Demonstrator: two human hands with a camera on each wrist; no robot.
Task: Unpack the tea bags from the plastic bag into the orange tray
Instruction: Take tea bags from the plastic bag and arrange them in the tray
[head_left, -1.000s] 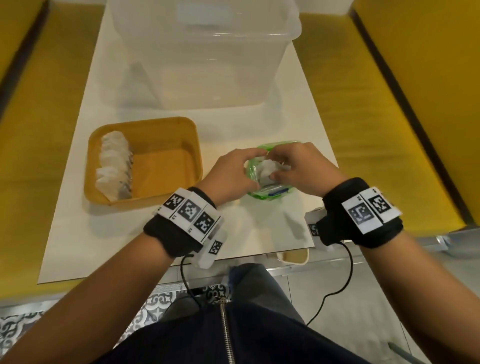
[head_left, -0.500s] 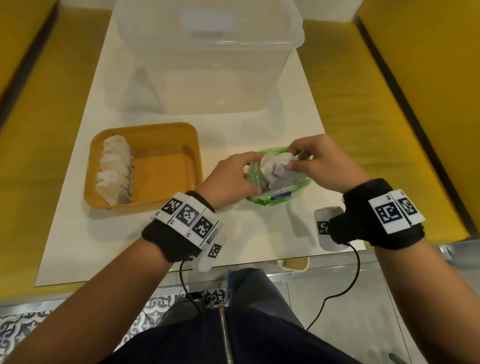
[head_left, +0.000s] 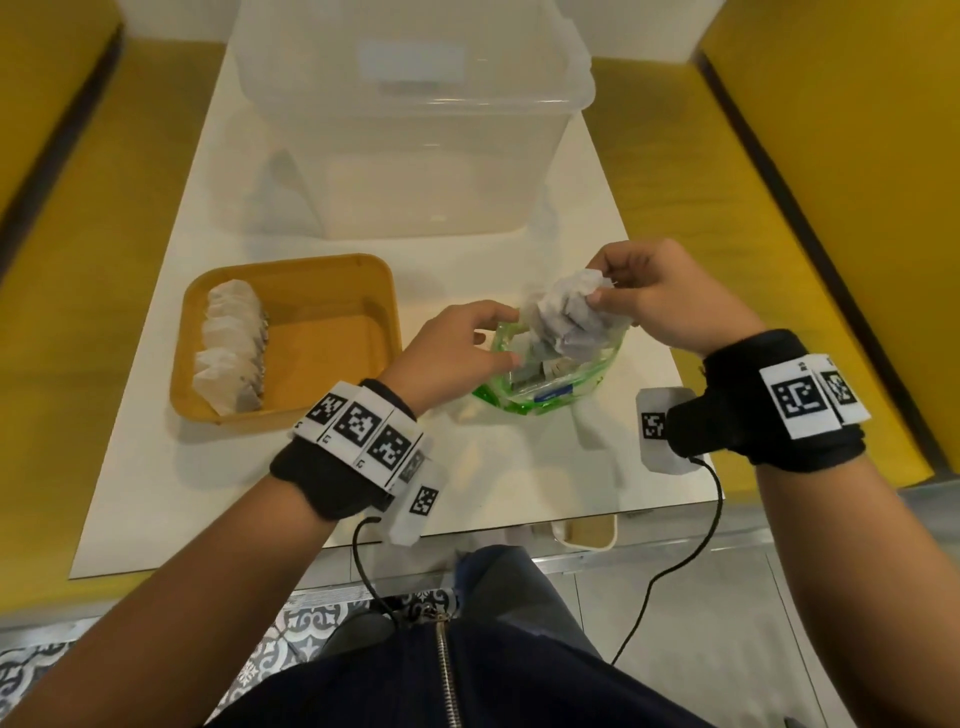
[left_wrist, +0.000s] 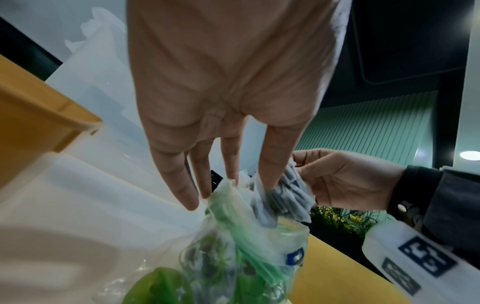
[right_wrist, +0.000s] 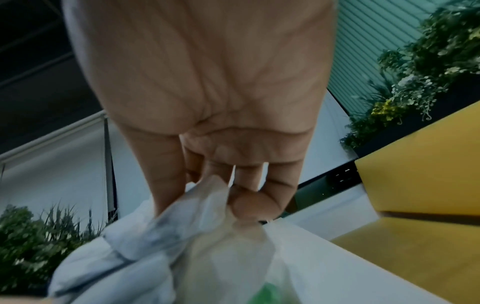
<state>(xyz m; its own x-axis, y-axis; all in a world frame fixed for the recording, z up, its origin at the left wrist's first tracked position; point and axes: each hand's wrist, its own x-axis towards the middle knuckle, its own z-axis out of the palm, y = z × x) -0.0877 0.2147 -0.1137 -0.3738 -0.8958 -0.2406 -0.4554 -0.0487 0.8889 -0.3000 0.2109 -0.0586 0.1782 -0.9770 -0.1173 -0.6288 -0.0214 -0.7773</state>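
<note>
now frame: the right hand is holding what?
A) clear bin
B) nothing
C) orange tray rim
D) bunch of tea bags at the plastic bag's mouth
D: the right hand pinches a bunch of tea bags at the mouth of the plastic bag, while the left hand touches its rim with straight fingers.

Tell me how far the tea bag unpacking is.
Done: a row of tea bags lies in the orange tray. In hand: the right hand holds a bunch over the plastic bag; the left hand touches its rim. Left: that bunch and the bag's remaining packets.
</note>
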